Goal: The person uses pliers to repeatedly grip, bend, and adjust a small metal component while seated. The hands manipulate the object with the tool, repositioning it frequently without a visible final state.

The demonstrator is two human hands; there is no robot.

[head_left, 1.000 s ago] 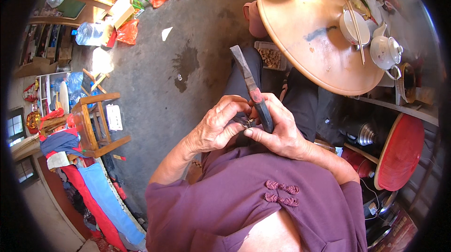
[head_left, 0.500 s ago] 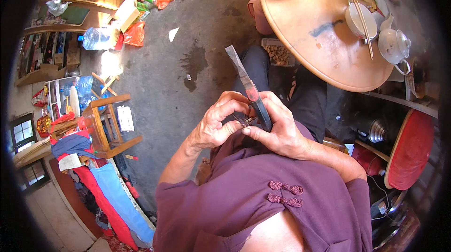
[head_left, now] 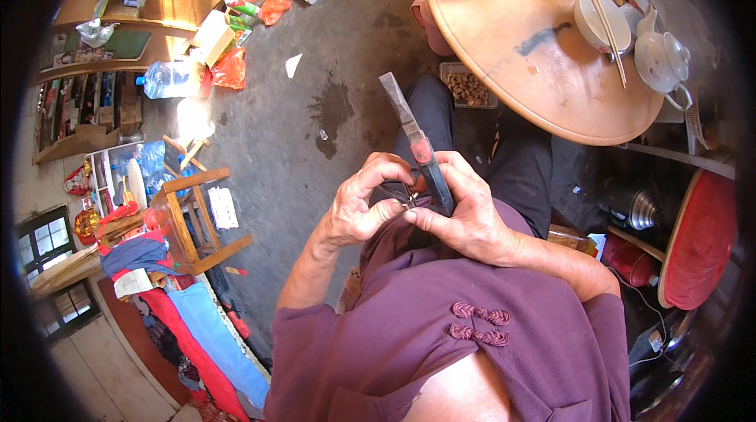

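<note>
My left hand (head_left: 364, 205) is closed in front of my lap. Its thumb and curled fingers pinch a small, thin, dark piece (head_left: 409, 200) too small to name. Close against it, my right hand (head_left: 475, 215) grips a knife-like tool (head_left: 423, 152), which has a flat grey square-ended blade, a red band and a black handle. The blade points up and away to the left, free of the small piece. My right thumb tip reaches toward the left fingertips and the small piece. The remaining right fingers are mostly hidden behind the handle.
A round wooden table (head_left: 504, 79) stands ahead right, bearing bowls, chopsticks (head_left: 605, 24) and a white teapot (head_left: 661, 60). Under its edge is a tray of nuts or similar pieces (head_left: 466, 90). A wooden stool (head_left: 201, 217) and piled cloths lie left; a large red round lid (head_left: 701, 241) leans right.
The view has shifted slightly, so the surroundings sit a little differently. Both hands keep nearly the same pose, with the tool and small piece still held.
</note>
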